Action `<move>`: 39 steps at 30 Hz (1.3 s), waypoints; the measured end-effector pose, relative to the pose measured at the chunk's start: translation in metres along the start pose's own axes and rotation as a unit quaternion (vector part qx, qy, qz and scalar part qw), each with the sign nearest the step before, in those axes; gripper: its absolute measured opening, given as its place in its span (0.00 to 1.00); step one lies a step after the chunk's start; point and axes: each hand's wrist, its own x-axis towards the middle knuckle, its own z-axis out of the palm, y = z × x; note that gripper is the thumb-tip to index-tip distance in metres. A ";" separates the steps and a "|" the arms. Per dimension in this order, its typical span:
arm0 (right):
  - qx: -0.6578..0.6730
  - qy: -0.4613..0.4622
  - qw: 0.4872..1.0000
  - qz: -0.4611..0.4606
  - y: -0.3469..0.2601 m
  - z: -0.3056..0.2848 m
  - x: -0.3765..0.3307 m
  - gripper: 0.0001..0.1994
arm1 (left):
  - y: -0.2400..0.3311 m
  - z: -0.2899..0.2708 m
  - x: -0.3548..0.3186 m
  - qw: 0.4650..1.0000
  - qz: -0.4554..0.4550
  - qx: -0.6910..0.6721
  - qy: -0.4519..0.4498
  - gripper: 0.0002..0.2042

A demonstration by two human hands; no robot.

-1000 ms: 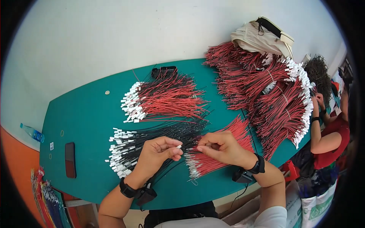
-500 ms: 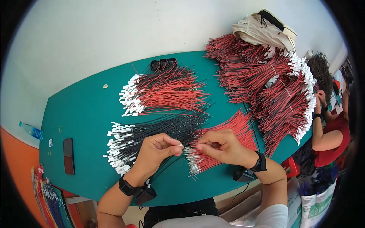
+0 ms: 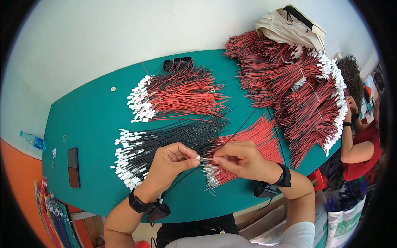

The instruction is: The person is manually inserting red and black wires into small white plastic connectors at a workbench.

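Note:
My left hand is closed in a pinch on a small white connector at its fingertips. A black wire trails down and toward me from under that hand. Just to the right, my right hand pinches a thin wire, its fingertips close to the connector. A dark wire slants up and away from behind these fingers. Under and left of my hands lie black wires with white connectors on their left ends. Red wires with bare silvery tips lie beneath my right hand.
Farther back is a pile of red and black wires with white connectors. Large tied bundles fill the right side, a beige bag on top. A phone and a bottle are at left. A co-worker's arm is at right.
My right fingertips have stayed close to the connector in my left hand. A dark wire now shows slanting up beyond my right hand. The view has shifted slightly.

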 end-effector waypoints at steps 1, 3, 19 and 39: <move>0.002 -0.002 1.000 0.006 -0.001 0.001 0.000 0.04 | 0.001 0.001 -0.001 1.000 -0.007 0.005 0.007 0.07; 0.005 -0.007 1.000 0.017 -0.004 0.001 -0.002 0.04 | 0.003 0.004 -0.004 0.999 -0.021 0.014 0.021 0.08; -0.005 0.000 1.000 -0.005 -0.001 0.002 -0.001 0.03 | 0.002 0.004 -0.004 0.998 -0.025 0.055 0.026 0.09; -0.007 -0.020 1.000 0.019 -0.003 0.002 -0.004 0.02 | -0.001 0.004 -0.005 0.997 0.021 0.071 0.021 0.07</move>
